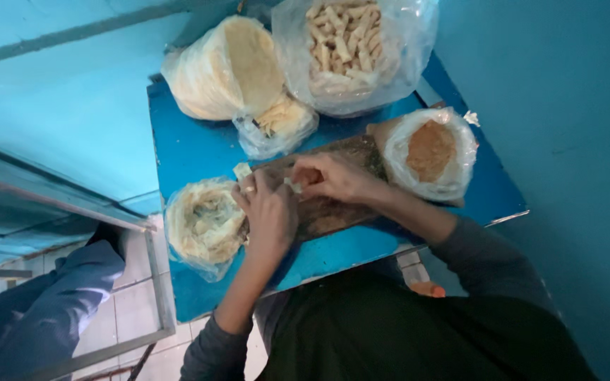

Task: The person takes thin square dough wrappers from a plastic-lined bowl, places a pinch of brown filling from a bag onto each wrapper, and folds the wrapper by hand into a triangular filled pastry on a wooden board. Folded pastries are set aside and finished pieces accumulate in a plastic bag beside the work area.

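Turquoise walls close in around a small blue counter (pixel 199 152), and I look straight down on it. My left hand (pixel 271 214) and right hand (pixel 333 176) meet over a dark wooden board (pixel 333 212) lying across the counter's middle. Between them sits a small pale piece of dough (pixel 292 185); the right fingers (pixel 303 169) are pinched closed on it, while the left fingers (pixel 252 192) curl against it from the other side, a ring showing on 1 of them. Whether the left hand truly grips it I cannot tell.

4 plastic bags stand around the board, plus 1 smaller one. Just left of my left hand, an open bag of thin pale wrappers (pixel 205 224). At the far edge, a bag of stacked flat sheets (pixel 227 69) and a bag of finished rolled sticks (pixel 347 44), with a small bag of pale scraps (pixel 280 123) between them and the board. To the right, touching the board's end, a bag of brown crumbly filling (pixel 430 150).

Below left, over a tiled floor (pixel 135 296), another person's blue sleeve (pixel 44 310) reaches in beside a metal frame (pixel 157 275).
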The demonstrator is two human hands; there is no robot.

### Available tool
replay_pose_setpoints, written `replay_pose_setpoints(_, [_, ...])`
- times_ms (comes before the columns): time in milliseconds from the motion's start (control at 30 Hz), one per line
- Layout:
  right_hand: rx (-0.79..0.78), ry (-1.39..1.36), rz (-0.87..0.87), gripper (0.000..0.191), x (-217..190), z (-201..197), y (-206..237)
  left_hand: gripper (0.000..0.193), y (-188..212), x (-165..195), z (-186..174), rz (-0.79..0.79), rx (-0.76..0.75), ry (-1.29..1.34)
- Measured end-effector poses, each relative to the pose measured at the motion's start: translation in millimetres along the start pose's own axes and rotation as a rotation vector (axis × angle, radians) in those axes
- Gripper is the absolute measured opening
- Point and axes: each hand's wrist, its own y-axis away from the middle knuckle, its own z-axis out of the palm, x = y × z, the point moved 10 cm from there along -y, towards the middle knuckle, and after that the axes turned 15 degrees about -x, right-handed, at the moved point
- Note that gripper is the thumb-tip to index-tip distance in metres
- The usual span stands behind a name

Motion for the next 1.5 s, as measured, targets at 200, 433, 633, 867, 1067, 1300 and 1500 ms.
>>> replay_pose_setpoints(200, [0.140, 0.283, -0.115, 0.028, -21, 4, 16, 0.022, 1, -14, -5, -0.028, 0.021, 0.115])
replay_pose_setpoints(433, [0.139, 0.510, -0.260, 0.042, -40, 24, 29, 0.038, 21, -1, -9, 0.116, -0.065, -0.021])
replay_pose_setpoints(633, [0.231, 0.529, -0.311, 0.033, -51, 17, 29, 0.028, 17, 0, -8, 0.120, -0.058, -0.023])
replay_pose_setpoints(867, [0.191, 0.462, -0.405, 0.035, -73, 22, 40, 0.033, 32, 8, -4, 0.147, -0.082, -0.069])
replay_pose_setpoints(1067, [-0.022, -0.063, 0.081, 0.025, -17, 30, 31, 0.015, 37, 10, -3, 0.083, -0.150, 0.027])
replay_pose_setpoints(1300, [0.179, 0.357, -0.098, 0.011, -59, 28, 51, 0.013, 32, 14, -13, 0.037, -0.137, 0.079])
replay_pose_setpoints(1500, [0.228, 0.366, -0.046, 0.018, -77, 30, 65, 0.013, 36, 16, -23, 0.031, -0.115, 0.186])
